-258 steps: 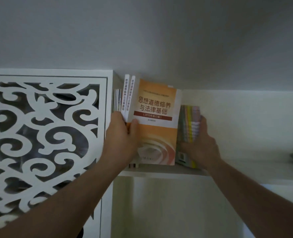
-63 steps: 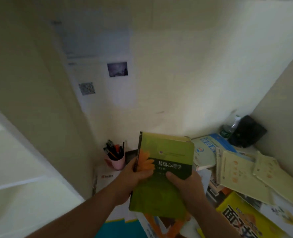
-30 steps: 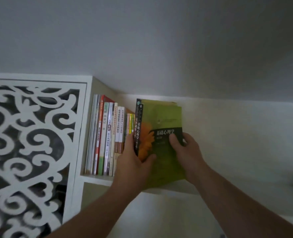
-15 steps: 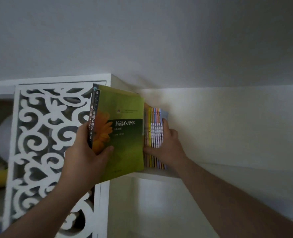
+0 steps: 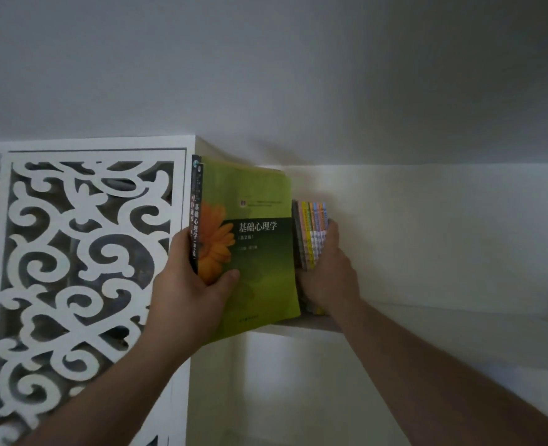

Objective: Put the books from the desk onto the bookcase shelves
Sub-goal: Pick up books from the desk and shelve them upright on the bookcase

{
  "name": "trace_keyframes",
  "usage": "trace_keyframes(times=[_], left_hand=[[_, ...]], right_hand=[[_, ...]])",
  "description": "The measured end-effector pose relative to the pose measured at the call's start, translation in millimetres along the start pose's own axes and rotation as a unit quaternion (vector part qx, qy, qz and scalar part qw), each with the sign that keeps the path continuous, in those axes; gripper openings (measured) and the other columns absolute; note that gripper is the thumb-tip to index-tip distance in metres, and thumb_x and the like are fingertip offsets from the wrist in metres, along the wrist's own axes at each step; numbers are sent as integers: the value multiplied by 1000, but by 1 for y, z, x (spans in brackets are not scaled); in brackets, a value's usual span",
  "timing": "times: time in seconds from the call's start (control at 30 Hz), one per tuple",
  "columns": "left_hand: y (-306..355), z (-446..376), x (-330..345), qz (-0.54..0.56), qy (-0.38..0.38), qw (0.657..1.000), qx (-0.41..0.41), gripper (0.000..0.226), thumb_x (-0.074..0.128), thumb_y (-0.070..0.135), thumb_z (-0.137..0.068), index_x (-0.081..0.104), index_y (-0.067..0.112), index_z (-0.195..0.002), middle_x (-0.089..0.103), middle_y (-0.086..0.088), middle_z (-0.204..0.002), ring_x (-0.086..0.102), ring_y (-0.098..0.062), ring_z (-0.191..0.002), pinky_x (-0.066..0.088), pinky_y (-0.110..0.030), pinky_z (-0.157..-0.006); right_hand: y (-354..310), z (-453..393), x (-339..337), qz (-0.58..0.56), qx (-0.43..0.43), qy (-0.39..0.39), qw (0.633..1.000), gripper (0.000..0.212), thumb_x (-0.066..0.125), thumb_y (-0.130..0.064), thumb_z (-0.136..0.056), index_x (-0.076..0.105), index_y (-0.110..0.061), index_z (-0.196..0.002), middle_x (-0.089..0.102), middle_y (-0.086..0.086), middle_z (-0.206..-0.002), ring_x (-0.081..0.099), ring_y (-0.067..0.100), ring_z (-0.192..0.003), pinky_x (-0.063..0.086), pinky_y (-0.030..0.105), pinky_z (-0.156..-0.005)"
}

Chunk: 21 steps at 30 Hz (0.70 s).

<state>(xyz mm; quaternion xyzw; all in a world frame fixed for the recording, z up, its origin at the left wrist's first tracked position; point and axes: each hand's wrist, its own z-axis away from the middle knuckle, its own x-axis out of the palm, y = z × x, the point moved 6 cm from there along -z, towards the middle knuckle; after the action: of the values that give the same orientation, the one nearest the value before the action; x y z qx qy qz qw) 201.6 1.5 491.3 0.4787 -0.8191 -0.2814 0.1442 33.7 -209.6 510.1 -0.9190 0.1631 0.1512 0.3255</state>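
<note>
A green book (image 5: 260, 252) with an orange flower on its cover stands upright at the front of the white bookcase shelf (image 5: 301, 326). My left hand (image 5: 189, 291) grips it by the dark spine, thumb on the cover. To its right a bundle of thin books with coloured spines (image 5: 313, 236) stands on the shelf. My right hand (image 5: 327, 272) holds that bundle from the right side, fingers up along the spines. The books further left on the shelf are hidden behind the green book.
A white carved scrollwork panel (image 5: 83, 268) fronts the bookcase to the left of the open shelf. The shelf runs on to the right along a pale wall (image 5: 443, 236). The ceiling (image 5: 266, 66) hangs low above the bookcase top.
The view has shifted slightly. The green book has moved right, closer to the coloured bundle, still in my left hand. My right hand stays on the bundle.
</note>
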Motion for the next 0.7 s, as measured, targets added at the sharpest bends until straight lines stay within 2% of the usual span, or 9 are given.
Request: trace_keyframes(times=[0.1,0.23,0.37,0.47,0.6,0.7], left_hand=[[7,-4,32,-5,-37,999,1,65,81,24,-89,40,46,-133,56,31,-112,58,-5,-97,47,-28,-79],[-2,-15,66,-25,-45,999,-5,68,78,20,-93,39,36,-146,59,15,-130,59,-9,-104,53,-29,-81],[-7,-10,94,-67,5,998,-5,68,78,22,-91,41,36,-145,59,10,-136,59,-17,-120,58,-50,-97],[-7,-9,112,-33,6,999,-31,70,79,20,-90,41,37,-146,60,7,-137,59,-21,-126,55,-56,-101],[8,3,126,22,-13,1000,-6,73,80,18,-89,38,39,-145,56,11,-137,54,-11,-125,53,-45,-101],[32,13,122,87,-14,995,47,75,81,13,-87,40,51,-138,56,29,-127,56,-1,-121,51,-31,-98]], right_hand=[[25,7,-33,4,11,14,1000,112,86,-33,-80,7,-36,-160,63,-1,-126,62,26,-97,47,34,-82],[45,10,-72,18,34,42,998,111,87,-29,-80,7,-41,-156,61,-4,-115,61,24,-89,55,38,-84],[49,14,-81,-22,30,59,998,102,85,-27,-79,13,-48,-147,66,-7,-116,67,21,-90,59,42,-87],[44,15,-72,-25,25,48,998,105,84,-29,-78,10,-48,-150,64,-8,-118,68,23,-95,59,44,-88],[40,13,-62,-19,21,40,999,101,83,-28,-83,11,-42,-153,57,-12,-113,63,18,-91,52,30,-74],[48,11,-71,-19,47,76,996,99,83,-32,-78,15,-46,-149,60,-8,-111,66,27,-92,57,41,-79]])
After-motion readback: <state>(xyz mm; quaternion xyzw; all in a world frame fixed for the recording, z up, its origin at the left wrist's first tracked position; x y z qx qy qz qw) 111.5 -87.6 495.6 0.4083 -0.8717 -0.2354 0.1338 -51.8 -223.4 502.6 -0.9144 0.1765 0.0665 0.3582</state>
